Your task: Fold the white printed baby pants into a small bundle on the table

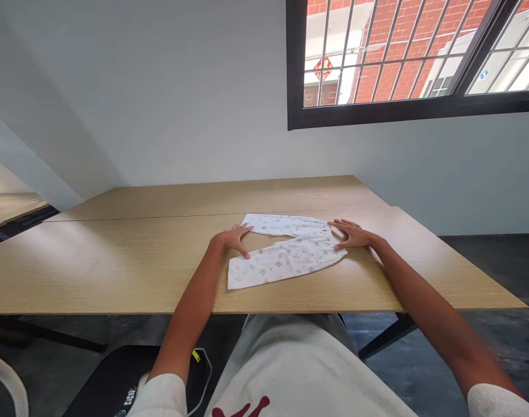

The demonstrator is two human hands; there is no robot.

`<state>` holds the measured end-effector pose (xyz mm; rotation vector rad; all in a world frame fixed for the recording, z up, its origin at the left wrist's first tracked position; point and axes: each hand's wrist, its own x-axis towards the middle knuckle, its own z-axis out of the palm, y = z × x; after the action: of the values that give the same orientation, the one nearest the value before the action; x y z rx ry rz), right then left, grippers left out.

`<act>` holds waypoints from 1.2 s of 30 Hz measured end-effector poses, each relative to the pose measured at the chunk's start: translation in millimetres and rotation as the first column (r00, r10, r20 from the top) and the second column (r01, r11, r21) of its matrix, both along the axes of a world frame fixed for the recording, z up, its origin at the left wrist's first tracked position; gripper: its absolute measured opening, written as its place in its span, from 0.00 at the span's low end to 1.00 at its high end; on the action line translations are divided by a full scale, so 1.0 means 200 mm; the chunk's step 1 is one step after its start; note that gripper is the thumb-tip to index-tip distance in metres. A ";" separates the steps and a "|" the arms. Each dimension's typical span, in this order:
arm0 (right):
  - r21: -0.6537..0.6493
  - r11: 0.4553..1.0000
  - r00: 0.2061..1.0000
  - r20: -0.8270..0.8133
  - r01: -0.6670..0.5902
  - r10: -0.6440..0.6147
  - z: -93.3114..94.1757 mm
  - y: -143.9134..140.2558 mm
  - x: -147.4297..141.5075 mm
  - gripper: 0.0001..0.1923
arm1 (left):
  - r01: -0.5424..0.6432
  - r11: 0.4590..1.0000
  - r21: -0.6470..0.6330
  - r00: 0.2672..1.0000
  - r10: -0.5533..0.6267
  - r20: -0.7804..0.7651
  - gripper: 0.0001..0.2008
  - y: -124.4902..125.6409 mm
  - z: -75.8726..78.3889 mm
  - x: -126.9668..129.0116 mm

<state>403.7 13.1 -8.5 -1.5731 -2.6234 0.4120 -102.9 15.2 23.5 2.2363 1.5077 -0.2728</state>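
Observation:
A small pair of white printed trousers (286, 252) lies flat on the wooden table (117, 260), its two legs spread toward the left. My left hand (233, 238) rests flat between the two leg ends, fingers apart, touching the cloth's left edge. My right hand (352, 233) lies flat on the waist end at the right, fingers spread. Neither hand grips anything.
The table's front edge (290, 310) runs just ahead of my body. A white wall stands behind the table, with a barred window (403, 52) at upper right. A black chair (112, 382) and a white chair edge (4, 376) are at lower left.

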 end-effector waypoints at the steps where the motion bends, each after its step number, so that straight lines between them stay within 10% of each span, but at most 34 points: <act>1: 0.000 1.000 1.000 0.002 -0.001 0.001 0.00 0.00 0.00 0.64 | 0.000 1.000 -0.015 1.000 0.001 0.013 0.74 0.00 0.00 -0.01; 14: -0.020 1.000 1.000 0.011 -0.006 0.007 0.00 0.00 0.01 0.63 | -0.089 0.995 0.050 0.965 0.074 0.250 0.43 0.00 0.04 -0.10; 20: -0.026 1.000 1.000 0.003 -0.008 0.008 0.00 0.01 0.02 0.63 | -0.031 0.999 -0.004 0.976 0.032 0.217 0.53 -0.01 0.06 -0.12; 36: -0.053 0.998 0.999 -0.040 -0.019 0.017 0.02 0.00 0.02 0.63 | -0.059 0.997 -0.042 0.922 0.071 0.380 0.26 0.02 0.04 -0.14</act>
<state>407.7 13.0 -4.0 -1.5408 -2.6198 0.5129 -131.1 19.4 32.0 2.0602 1.3505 0.1545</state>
